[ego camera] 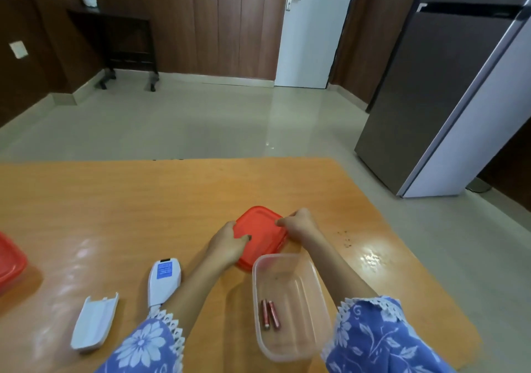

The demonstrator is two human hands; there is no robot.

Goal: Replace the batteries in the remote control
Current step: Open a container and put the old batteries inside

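Note:
A red-lidded container [260, 230] sits on the orange table just beyond a clear open tub [290, 275]. My left hand [227, 244] grips the lid's left edge, thumb on top. My right hand [298, 223] grips its right edge. Two red batteries [270, 314] lie side by side in the clear tub. The white remote [163, 282] lies face down to the left, partly hidden by my left forearm. Its white battery cover [94, 322] lies apart, further left.
Another red lid or container [8, 260] pokes in at the table's left edge. Dark crumbs [346, 239] speckle the table right of my hands. The table's far edge [172, 160] gives onto tiled floor; a fridge [442, 91] stands at right.

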